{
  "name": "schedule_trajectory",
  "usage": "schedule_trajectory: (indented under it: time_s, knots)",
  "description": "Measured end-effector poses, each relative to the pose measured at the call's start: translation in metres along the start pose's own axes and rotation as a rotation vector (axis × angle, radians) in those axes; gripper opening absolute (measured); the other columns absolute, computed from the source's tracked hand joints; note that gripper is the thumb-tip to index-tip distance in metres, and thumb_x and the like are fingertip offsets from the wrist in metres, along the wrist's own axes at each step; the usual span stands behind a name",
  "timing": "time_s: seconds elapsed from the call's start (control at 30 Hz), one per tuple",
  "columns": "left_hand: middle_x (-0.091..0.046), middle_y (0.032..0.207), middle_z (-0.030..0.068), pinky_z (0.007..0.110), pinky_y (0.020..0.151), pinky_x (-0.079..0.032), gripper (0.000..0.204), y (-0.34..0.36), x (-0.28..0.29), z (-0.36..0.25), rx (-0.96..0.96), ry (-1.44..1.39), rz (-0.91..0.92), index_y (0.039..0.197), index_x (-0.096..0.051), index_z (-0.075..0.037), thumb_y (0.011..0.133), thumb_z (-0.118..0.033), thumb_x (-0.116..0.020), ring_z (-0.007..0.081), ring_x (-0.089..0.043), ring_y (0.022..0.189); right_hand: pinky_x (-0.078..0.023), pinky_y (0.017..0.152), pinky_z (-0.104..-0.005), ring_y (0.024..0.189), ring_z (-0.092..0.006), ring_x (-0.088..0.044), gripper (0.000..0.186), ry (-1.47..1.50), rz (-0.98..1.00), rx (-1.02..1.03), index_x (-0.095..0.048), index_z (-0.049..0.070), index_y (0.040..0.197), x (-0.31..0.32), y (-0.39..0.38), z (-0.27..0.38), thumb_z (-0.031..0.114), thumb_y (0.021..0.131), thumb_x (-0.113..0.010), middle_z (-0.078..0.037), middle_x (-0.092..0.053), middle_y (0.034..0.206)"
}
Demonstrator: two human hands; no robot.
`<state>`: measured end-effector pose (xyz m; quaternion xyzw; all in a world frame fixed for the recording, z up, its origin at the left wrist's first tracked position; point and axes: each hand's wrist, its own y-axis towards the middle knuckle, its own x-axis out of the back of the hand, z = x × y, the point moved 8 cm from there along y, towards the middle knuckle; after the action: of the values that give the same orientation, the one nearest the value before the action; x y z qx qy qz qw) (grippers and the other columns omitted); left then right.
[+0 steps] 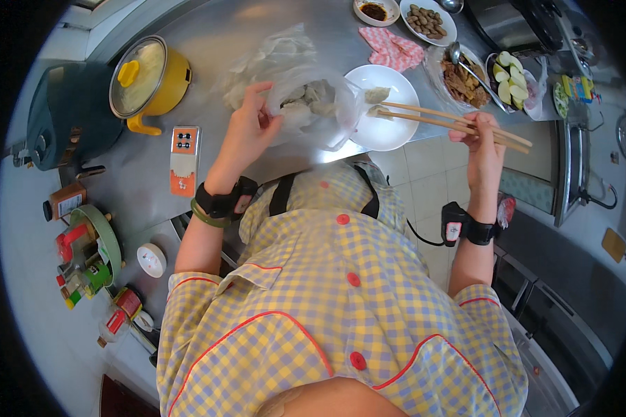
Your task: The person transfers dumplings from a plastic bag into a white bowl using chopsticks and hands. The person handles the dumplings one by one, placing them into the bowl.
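Observation:
My left hand pinches the rim of a clear plastic bag, keeping its mouth spread. Pale dumplings lie inside the bag. In my right hand is a pair of wooden chopsticks that reach left over a white plate. At their tips is a pale dumpling, by the plate's left side; whether they grip it I cannot tell. Just beyond lies another dumpling on the plate. The bag's edge overlaps the plate's left rim.
A yellow lidded pot and a phone are on the left of the metal counter. Beyond the plate are a checked cloth, a bowl of dark sauce, a plate of brown nuts and a dish of cut fruit.

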<state>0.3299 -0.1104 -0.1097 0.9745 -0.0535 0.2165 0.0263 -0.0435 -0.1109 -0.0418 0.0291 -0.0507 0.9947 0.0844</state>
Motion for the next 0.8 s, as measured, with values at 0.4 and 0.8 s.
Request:
schedule_trajectory:
  time_s: [0.4, 0.8]
  knots:
    - [-0.053, 0.067, 0.0049, 0.026, 0.057, -0.045, 0.047, -0.003, 0.001, -0.008, -0.015, 0.027, 0.038, 0.120, -0.040, -0.003, 0.079, -0.002, -0.063, 0.0135, -0.056, 0.059, -0.051, 0.062, -0.0231, 0.067, -0.0134, -0.064, 0.020, -0.134, 0.333, -0.005, -0.056, -0.001, 0.094, -0.132, 0.006, -0.045, 0.017, 0.096, -0.045, -0.008, -0.061, 0.087]
    - [-0.046, 0.069, 0.0031, 0.025, 0.063, -0.045, 0.049, -0.005, -0.002, -0.019, 0.005, -0.008, 0.043, 0.126, -0.036, -0.004, 0.081, 0.004, -0.056, 0.0104, -0.049, 0.065, -0.043, 0.055, -0.0226, 0.061, -0.0088, -0.057, 0.015, -0.107, 0.291, 0.137, -0.059, 0.000, 0.085, -0.140, -0.025, 0.017, 0.010, 0.092, -0.051, -0.004, -0.053, 0.073]
